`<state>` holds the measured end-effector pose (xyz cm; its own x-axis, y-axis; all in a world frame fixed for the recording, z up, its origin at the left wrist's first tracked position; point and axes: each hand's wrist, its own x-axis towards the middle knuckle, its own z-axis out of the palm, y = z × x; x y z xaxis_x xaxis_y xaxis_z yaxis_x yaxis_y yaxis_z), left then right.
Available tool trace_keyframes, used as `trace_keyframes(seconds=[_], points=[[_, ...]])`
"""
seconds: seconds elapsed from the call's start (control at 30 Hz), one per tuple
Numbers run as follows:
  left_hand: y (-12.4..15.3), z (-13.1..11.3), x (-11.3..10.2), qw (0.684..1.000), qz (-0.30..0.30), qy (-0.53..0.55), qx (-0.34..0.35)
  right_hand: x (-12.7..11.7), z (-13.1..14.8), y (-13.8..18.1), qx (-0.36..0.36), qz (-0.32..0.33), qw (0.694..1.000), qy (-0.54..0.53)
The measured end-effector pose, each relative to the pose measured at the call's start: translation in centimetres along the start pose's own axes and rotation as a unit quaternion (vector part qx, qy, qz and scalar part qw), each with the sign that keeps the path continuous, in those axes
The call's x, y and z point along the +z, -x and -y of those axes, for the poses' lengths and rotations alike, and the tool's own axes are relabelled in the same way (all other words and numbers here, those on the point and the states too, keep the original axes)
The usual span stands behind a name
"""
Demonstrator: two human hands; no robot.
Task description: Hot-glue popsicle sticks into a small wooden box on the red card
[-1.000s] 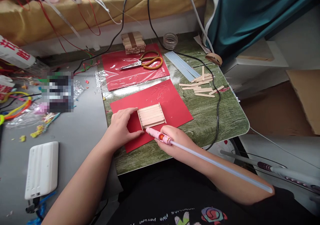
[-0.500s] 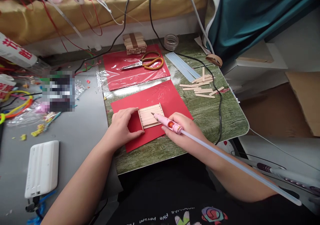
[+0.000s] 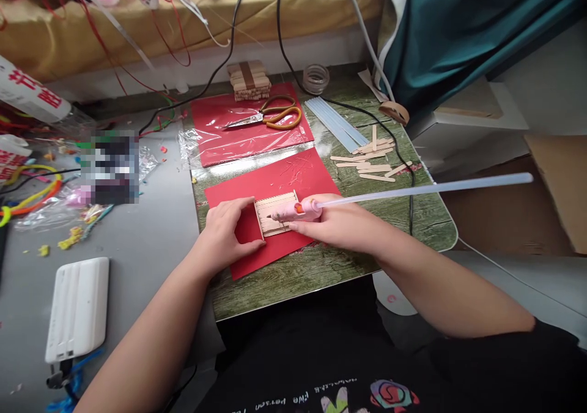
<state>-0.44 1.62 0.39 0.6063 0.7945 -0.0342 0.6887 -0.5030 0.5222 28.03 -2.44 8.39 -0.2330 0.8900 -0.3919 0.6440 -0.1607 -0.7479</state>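
A small panel of wooden craft sticks (image 3: 265,212) lies flat on a sheet of red paper (image 3: 250,260). My left hand (image 3: 222,229) steadies it, thumb and forefinger curved against the corners of its left edge. My right hand (image 3: 339,220) is closed around a pink hot glue gun (image 3: 300,210). The gun's tip is over the panel's left part; I cannot tell whether it touches. From the gun's back end a long translucent glue stick (image 3: 426,189) reaches out to the right. Gun and hand hide the panel's right part.
Behind lie scissors (image 3: 279,118) on wrapped red paper (image 3: 206,144) and a bundle of craft sticks (image 3: 249,81). Spare glue sticks (image 3: 337,122) and loose craft sticks (image 3: 376,168) lie right, near a black cable (image 3: 411,199). A white power bank (image 3: 77,309) is at left.
My right hand has turned the glue gun, moving its tip left and toward me over the panel. The glue stick's far end has swung upward in view. My left hand stays put.
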Motion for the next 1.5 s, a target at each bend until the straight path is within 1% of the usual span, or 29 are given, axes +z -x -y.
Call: trace_keyframes(seconds=[0.07, 0.13, 0.23, 0.33, 0.47, 0.53, 0.6, 0.67, 0.73, 1.1, 1.37, 1.5], points=[[0.0, 0.0, 0.0, 1.000, 0.002, 0.002, 0.001, 0.1, 0.1, -0.6, 0.010, 0.029, 1.000, -0.006], [-0.1, -0.1, -0.1, 1.000, 0.003, 0.003, 0.002, 0.4, -0.1, -1.1, 0.036, 0.038, 0.999, -0.012], [-0.1, -0.1, -0.1, 1.000, 0.003, 0.005, 0.005, 0.9, -0.4, -1.6, 0.058, 0.028, 0.998, -0.022], [0.0, -0.2, -0.2, 1.000, 0.004, 0.005, 0.001, 1.1, -0.4, -1.9, 0.055, 0.020, 0.998, -0.030], [0.1, -0.2, -0.2, 1.000, 0.009, 0.006, -0.001, 1.1, -0.3, -2.0, 0.057, 0.017, 0.998, -0.012], [0.1, -0.1, -0.3, 1.000, 0.010, 0.006, 0.001, 1.1, -0.2, -2.1, 0.042, 0.005, 0.999, 0.002], [0.1, -0.1, -0.3, 1.000, 0.011, 0.006, 0.002, 1.2, -0.2, -2.4, 0.004, -0.004, 1.000, 0.008], [0.1, -0.1, -0.2, 1.000, 0.010, 0.005, 0.002, 1.3, -0.1, -2.5, -0.039, -0.004, 0.999, 0.002], [0.1, -0.1, -0.2, 1.000, 0.008, 0.005, 0.004, 1.4, 0.0, -2.7, -0.062, 0.003, 0.998, -0.009], [-0.1, -0.1, -0.2, 1.000, 0.004, 0.002, 0.010, 2.3, -0.4, -3.0, -0.045, -0.006, 0.998, -0.041], [-0.1, -0.2, -0.2, 1.000, 0.007, -0.001, 0.007, 2.1, 0.2, -3.3, -0.053, -0.009, 0.998, 0.021], [-0.1, -0.1, -0.2, 1.000, 0.007, 0.001, 0.003, 2.2, 0.1, -3.3, -0.062, -0.008, 0.998, 0.028]])
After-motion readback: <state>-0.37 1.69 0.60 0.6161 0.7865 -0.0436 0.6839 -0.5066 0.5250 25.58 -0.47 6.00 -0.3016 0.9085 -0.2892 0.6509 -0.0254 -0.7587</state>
